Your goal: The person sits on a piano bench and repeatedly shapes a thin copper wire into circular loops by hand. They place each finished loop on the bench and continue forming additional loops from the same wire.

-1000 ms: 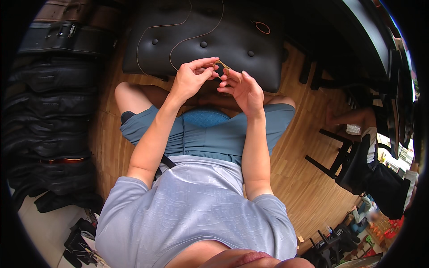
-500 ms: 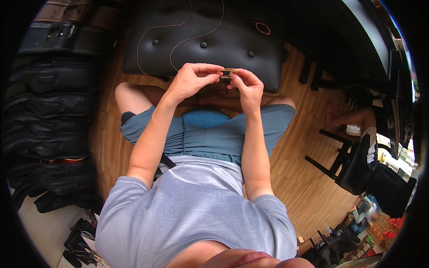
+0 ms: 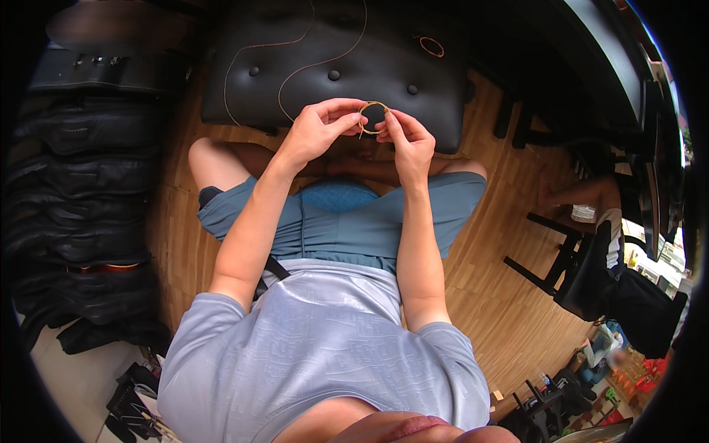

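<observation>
Between my hands is a small coil of gold-coloured wire string [image 3: 373, 103], its ring facing up with a short end hanging at its lower left. My left hand [image 3: 316, 133] pinches the ring's left side between thumb and fingers. On the ring's right side, my right hand [image 3: 408, 140] grips it the same way. Both hands are just over the near edge of a black padded bench [image 3: 295, 96] with buttoned upholstery. Across the bench's left part lie long, loose copper-coloured strings [image 3: 325, 60]. Another coiled string [image 3: 431, 47], reddish, rests towards its far right.
Black instrument cases [image 3: 88, 177] are stacked along the left. I sit cross-legged on the wooden floor [image 3: 480, 288], a blue cushion [image 3: 340, 196] between my legs. At right, another person [image 3: 613, 251] sits near a black stool frame [image 3: 550, 258].
The coil has turned from nearly edge-on to showing its round opening. My fingers have shifted slightly around it, and both hands remain in about the same place.
</observation>
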The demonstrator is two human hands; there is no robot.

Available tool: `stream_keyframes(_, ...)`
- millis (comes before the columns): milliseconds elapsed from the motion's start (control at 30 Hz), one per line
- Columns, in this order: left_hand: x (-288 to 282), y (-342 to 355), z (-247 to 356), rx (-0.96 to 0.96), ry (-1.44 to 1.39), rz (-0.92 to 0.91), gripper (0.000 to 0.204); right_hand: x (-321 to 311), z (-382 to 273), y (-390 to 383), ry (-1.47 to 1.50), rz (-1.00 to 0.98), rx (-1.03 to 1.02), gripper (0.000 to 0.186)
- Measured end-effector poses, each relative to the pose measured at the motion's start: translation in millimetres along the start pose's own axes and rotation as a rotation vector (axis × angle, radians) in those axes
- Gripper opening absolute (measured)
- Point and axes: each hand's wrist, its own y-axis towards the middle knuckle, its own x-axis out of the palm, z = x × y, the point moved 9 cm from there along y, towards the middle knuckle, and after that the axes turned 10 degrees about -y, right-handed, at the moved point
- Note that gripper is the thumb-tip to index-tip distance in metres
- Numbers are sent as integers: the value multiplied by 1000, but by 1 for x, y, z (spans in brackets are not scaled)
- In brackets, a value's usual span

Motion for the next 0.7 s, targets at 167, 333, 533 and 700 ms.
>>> stream_keyframes(167,1,6,-5,14,17,28,34,-2,4,3,67,22,1,28)
stream_keyframes(333,3,36,14,112,72,81,30,-24,12,8,131,224,-12,31)
stream_keyframes(533,8,127,31,234,254,183,33,-22,15,12,102,232,-24,30)
stream_keyframes(700,-2,150,23,287,277,351,39,-20,14,11,175,202,2,29)
